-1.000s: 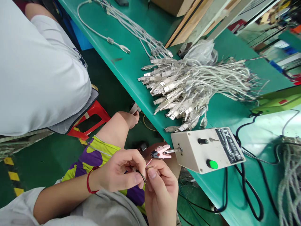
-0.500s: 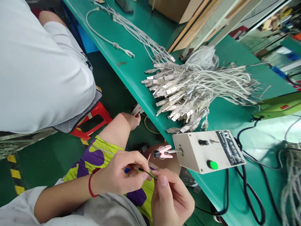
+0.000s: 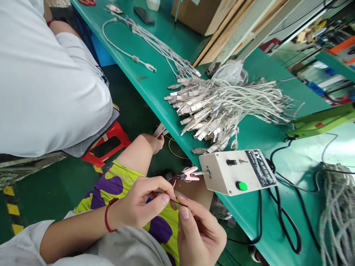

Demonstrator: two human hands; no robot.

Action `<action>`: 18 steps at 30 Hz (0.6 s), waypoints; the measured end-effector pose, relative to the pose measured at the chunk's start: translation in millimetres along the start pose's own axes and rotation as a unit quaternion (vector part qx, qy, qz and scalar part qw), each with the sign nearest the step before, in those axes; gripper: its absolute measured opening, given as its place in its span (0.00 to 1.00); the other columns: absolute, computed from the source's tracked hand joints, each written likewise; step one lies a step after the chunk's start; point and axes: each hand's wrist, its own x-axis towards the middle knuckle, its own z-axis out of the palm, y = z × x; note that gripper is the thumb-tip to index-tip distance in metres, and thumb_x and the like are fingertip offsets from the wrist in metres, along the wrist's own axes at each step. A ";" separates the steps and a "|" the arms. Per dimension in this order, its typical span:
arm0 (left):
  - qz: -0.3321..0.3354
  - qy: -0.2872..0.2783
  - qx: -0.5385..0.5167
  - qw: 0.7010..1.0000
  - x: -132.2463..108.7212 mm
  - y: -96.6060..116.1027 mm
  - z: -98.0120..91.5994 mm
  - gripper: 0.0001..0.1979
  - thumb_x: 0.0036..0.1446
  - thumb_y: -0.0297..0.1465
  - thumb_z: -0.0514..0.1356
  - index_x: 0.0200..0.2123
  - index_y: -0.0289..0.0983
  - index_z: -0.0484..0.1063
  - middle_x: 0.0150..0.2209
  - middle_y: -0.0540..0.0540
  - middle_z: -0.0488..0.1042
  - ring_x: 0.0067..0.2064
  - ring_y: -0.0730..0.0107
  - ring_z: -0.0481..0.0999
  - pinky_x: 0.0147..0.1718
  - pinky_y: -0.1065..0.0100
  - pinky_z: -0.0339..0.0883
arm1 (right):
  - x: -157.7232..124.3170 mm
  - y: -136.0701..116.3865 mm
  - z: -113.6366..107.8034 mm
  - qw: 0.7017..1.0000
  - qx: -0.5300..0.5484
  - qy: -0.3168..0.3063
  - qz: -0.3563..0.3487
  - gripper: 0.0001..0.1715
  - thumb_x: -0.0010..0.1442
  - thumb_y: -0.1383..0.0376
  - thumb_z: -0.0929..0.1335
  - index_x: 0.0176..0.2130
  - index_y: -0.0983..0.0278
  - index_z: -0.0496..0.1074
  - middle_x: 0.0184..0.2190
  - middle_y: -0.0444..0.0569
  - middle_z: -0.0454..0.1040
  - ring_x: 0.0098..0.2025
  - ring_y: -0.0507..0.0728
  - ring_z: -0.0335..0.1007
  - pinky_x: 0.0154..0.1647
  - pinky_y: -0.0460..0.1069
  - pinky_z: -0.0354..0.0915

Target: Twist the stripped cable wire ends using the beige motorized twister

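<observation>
Your left hand (image 3: 140,205), the one with the red bracelet (image 3: 107,221) at its wrist, is closed in a pinch: thumb and fingertips grip a thin wire (image 3: 177,202). Your right hand (image 3: 200,233) rises from six o'clock and pinches the same wire from the other side, thumb and forefinger pressed together on it. The two hands almost touch, and the wire runs dark and short between them, low in the view and over your lap. There is a hint of red by your left fingertips, but it is too small to make out.

At one o'clock from your hands, just beside them, a pink clip (image 3: 189,173) sits on a metal shaft that sticks out of a white box (image 3: 222,173). The box stands on the edge of the green bench (image 3: 144,79), with a green button (image 3: 242,186) and a black knob on its face. Black leads (image 3: 280,221) loop away from it toward four o'clock.

Further up the bench, at twelve to one o'clock, lies a heap of pale USB cables (image 3: 219,105), plugs fanned toward you. A second, looser bundle (image 3: 155,40) stretches toward eleven o'clock, near a dark phone (image 3: 143,15) and a cardboard box (image 3: 194,14). At three o'clock a hank of grey cord (image 3: 338,214) hangs by the view's edge.

At nine to ten o'clock another person in a white shirt (image 3: 41,81) sits on a red stool (image 3: 111,140).
</observation>
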 end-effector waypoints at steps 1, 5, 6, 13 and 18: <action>-0.003 0.002 -0.006 1.000 0.0 -0.5 -0.1 0.09 0.77 0.32 0.63 0.45 0.36 0.82 0.35 0.43 0.85 0.27 0.72 0.76 0.27 0.73 0.70 | 2.1 -1.4 0.4 1.000 0.017 -0.006 0.011 0.11 0.68 0.55 0.82 0.41 0.61 0.92 0.34 0.54 0.89 0.29 0.60 0.85 0.32 0.51 0.81; -0.010 -0.009 -0.017 1.000 1.1 -0.8 -0.4 0.06 0.73 0.30 0.66 0.41 0.36 0.82 0.31 0.45 0.82 0.27 0.73 0.74 0.26 0.74 0.67 | 15.6 -13.2 3.6 0.989 0.115 -0.062 0.071 0.11 0.66 0.54 0.83 0.39 0.58 0.93 0.29 0.51 0.87 0.26 0.56 0.80 0.27 0.47 0.77; -0.016 -0.019 -0.021 0.999 1.4 -0.6 -0.6 0.05 0.71 0.28 0.66 0.40 0.36 0.82 0.31 0.45 0.83 0.26 0.73 0.73 0.26 0.75 0.66 | 18.5 -15.7 3.9 0.984 0.135 -0.077 0.089 0.10 0.66 0.53 0.83 0.39 0.57 0.93 0.28 0.51 0.86 0.25 0.55 0.79 0.27 0.46 0.76; -0.069 -0.013 -0.032 0.997 -2.6 -6.3 -0.6 0.04 0.66 0.29 0.72 0.40 0.36 0.81 0.28 0.48 0.81 0.22 0.78 0.67 0.22 0.75 0.61 | 19.5 -13.4 3.1 0.983 0.126 -0.068 0.113 0.10 0.69 0.54 0.82 0.42 0.58 0.92 0.28 0.48 0.83 0.27 0.52 0.75 0.27 0.43 0.72; 0.003 0.030 -0.061 0.998 -1.6 -14.7 2.2 0.05 0.75 0.33 0.68 0.46 0.37 0.79 0.32 0.45 0.85 0.26 0.73 0.79 0.24 0.75 0.67 | 15.8 -4.8 8.4 0.980 0.159 -0.054 0.107 0.12 0.73 0.52 0.79 0.45 0.56 0.91 0.25 0.44 0.76 0.23 0.49 0.64 0.23 0.41 0.64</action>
